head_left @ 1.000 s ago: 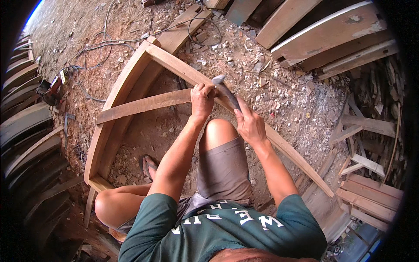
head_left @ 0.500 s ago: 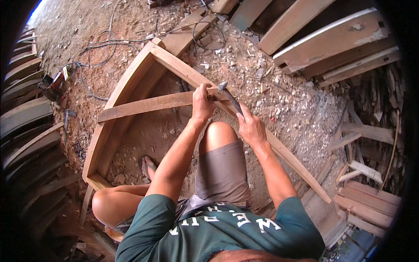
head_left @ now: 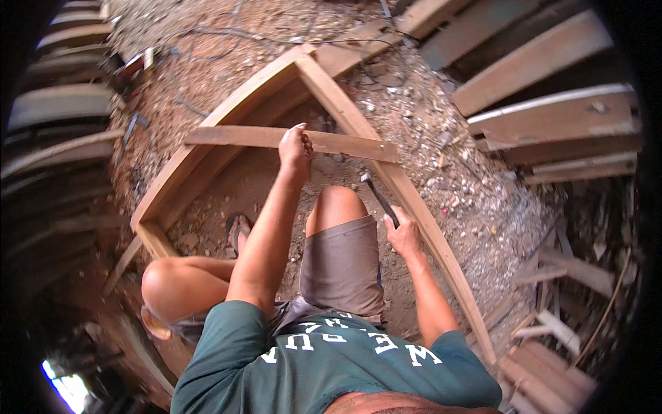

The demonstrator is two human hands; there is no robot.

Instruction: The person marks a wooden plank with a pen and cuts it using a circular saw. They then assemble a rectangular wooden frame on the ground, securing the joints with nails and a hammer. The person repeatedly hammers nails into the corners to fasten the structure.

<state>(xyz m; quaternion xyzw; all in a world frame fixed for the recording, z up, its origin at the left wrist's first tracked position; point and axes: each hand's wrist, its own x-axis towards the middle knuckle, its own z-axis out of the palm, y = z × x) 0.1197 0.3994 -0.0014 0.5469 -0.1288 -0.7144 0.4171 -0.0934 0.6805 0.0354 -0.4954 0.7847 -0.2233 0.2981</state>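
My left hand (head_left: 295, 150) is closed around a curved wooden slat (head_left: 234, 136), near its middle. The slat lies across a wooden frame, from its bowed left beam (head_left: 214, 119) to its straight right beam (head_left: 403, 186). The slat's right end overlaps the right beam. Lower down, my right hand (head_left: 405, 234) grips a hammer (head_left: 379, 196) by its dark handle. The hammer's head points up and left, apart from the slat and inside the frame. My bent knee (head_left: 338, 207) is between my hands.
Wood chips and debris cover the ground, with a dark cable (head_left: 241, 33) at the far side. Curved boards (head_left: 62, 103) are stacked on the left, thick planks (head_left: 538, 62) at the upper right. Scrap wood (head_left: 552, 331) lies at the lower right.
My left hand has shifted from the slat's right end toward its middle. My right hand has drawn the hammer down, away from the slat. The whole view has turned somewhat.
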